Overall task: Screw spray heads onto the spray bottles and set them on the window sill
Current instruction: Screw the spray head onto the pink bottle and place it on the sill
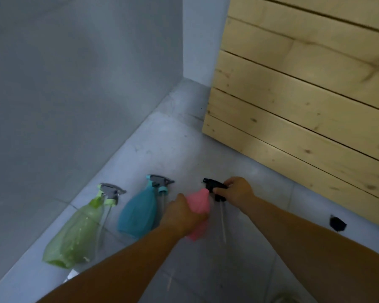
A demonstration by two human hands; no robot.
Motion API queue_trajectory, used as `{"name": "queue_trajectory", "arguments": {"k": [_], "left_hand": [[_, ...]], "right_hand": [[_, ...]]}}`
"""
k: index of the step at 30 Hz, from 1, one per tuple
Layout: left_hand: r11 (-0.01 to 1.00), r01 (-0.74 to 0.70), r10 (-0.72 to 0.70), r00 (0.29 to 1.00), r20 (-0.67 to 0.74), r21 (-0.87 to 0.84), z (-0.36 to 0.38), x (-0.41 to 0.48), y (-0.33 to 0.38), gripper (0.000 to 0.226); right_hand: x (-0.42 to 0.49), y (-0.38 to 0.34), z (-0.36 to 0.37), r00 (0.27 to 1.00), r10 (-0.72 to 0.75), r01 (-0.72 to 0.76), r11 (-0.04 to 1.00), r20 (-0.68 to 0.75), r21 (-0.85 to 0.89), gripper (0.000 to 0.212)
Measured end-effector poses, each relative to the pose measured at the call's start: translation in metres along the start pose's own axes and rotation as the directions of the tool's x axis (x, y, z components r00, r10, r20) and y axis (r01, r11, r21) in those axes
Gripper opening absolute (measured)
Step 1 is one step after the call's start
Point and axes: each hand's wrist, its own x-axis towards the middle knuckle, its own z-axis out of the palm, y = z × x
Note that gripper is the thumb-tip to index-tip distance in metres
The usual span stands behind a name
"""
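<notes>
Low in the frame, the left hand (184,215) grips the pink bottle (198,213) while the right hand (236,190) pinches the black head (213,186), not yet screwed on. The green bottle (74,232) and blue bottle (138,211) lie on the floor (260,248) with heads loose beside them; all three seem left to do.

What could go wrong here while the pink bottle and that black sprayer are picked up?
The black spray head in the right hand trails a long thin tube, which could bend or miss the neck of the pink bottle. The left hand could also knock the teal bottle lying close beside it.

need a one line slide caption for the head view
Left hand grips pink bottle, right hand holds black spray head; green and blue bottles lie beside.
</notes>
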Motion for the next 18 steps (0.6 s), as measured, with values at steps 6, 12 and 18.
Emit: {"name": "queue_trajectory", "arguments": {"k": [6, 12, 18], "left_hand": [[0.988, 0.02, -0.018, 1.0, 0.016, -0.152, -0.004, -0.014, -0.007, 0.074], [0.979, -0.082, 0.081, 0.997, -0.015, -0.189, -0.04, -0.057, 0.012, 0.075], [0.968, -0.203, 0.191, 0.977, -0.092, -0.151, -0.113, -0.133, 0.04, 0.075]], "right_hand": [[-0.002, -0.006, 0.0, 0.991, 0.077, -0.087, 0.992, 0.107, 0.087, 0.024], [-0.03, -0.037, -0.047, 0.983, 0.064, -0.098, 0.977, 0.175, 0.189, 0.019], [-0.095, -0.107, -0.11, 0.986, -0.12, 0.089, 0.966, 0.116, 0.243, 0.015]]}}
